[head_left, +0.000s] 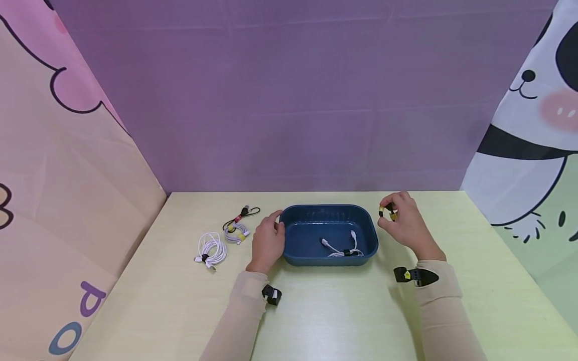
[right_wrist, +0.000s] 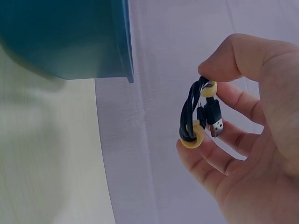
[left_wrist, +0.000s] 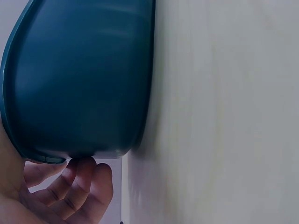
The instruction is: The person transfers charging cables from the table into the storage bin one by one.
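Observation:
My right hand (head_left: 404, 223) pinches a coiled black USB cable (right_wrist: 189, 109) between thumb and fingertips, raised just right of the blue plastic basket (head_left: 372, 233). Yellow ties wrap the coil, and a metal USB plug (right_wrist: 216, 127) shows in the right wrist view. At the basket's left end, my left hand (head_left: 267, 243) holds the rim, with bent fingers (left_wrist: 100, 182) against the outer wall; its thumb is partly hidden in the left wrist view. Inside the basket, toward the front right, lies a white cable (head_left: 345, 252) bundled with a black tie.
Left of the basket lie a coiled white cable (head_left: 212, 249) with a black tie, a pale cable (head_left: 235, 233) with a yellow tie, and a thin black cable (head_left: 244, 213) with a red tie. A purple backdrop (head_left: 289, 100) rises behind the table (head_left: 325, 321).

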The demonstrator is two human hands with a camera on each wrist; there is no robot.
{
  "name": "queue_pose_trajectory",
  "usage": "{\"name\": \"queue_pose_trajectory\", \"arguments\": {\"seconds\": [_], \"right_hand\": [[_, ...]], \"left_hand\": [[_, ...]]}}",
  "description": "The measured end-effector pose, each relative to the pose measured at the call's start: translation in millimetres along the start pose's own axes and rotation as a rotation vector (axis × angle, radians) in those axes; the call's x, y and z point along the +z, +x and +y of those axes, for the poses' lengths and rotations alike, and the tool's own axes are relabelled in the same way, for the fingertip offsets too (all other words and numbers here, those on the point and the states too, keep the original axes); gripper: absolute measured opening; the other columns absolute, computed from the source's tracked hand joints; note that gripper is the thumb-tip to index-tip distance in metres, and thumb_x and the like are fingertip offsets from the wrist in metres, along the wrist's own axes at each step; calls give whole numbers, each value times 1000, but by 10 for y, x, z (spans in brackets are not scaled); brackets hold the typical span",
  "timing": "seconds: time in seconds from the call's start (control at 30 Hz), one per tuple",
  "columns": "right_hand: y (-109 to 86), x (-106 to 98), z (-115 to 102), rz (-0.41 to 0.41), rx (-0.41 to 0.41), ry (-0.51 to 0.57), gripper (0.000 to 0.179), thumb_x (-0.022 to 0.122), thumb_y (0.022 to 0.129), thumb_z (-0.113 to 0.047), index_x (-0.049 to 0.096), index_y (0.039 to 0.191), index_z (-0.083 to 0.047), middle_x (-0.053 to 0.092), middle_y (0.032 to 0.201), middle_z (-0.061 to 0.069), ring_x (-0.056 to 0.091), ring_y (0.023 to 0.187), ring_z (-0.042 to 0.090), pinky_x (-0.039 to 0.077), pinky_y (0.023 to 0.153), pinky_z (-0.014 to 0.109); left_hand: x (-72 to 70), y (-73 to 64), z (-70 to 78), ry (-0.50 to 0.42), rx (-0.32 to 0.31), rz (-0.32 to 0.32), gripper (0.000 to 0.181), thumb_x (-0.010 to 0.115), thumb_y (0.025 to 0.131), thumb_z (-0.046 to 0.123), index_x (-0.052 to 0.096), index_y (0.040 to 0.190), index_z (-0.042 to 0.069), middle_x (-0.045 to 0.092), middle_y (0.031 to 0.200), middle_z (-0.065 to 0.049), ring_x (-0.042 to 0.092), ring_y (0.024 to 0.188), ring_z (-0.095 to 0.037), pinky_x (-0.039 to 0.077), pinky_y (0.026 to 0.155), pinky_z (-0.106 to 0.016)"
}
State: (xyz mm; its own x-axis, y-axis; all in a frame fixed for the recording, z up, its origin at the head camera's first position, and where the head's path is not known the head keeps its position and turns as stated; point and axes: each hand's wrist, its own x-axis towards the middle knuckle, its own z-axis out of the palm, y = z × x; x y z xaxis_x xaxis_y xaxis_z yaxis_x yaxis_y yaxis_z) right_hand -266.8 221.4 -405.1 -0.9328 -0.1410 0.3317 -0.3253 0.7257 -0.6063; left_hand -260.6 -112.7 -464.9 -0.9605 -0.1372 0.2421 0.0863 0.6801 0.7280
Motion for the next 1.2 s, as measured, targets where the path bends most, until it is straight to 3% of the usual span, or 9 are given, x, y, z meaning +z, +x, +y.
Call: {"name": "queue_pose_trajectory", "arguments": {"seconds": [1.2], "right_hand": [[28, 103, -66, -20, -40, -4, 28, 69, 84, -3, 59, 111, -1, 50, 119, 20, 47, 109, 36, 47, 91, 51]], "left_hand": [[1, 1, -2, 3, -7, 2, 38, 56, 104, 18, 61, 142, 13, 60, 88, -9, 52, 66, -19, 39, 57, -30]]}}
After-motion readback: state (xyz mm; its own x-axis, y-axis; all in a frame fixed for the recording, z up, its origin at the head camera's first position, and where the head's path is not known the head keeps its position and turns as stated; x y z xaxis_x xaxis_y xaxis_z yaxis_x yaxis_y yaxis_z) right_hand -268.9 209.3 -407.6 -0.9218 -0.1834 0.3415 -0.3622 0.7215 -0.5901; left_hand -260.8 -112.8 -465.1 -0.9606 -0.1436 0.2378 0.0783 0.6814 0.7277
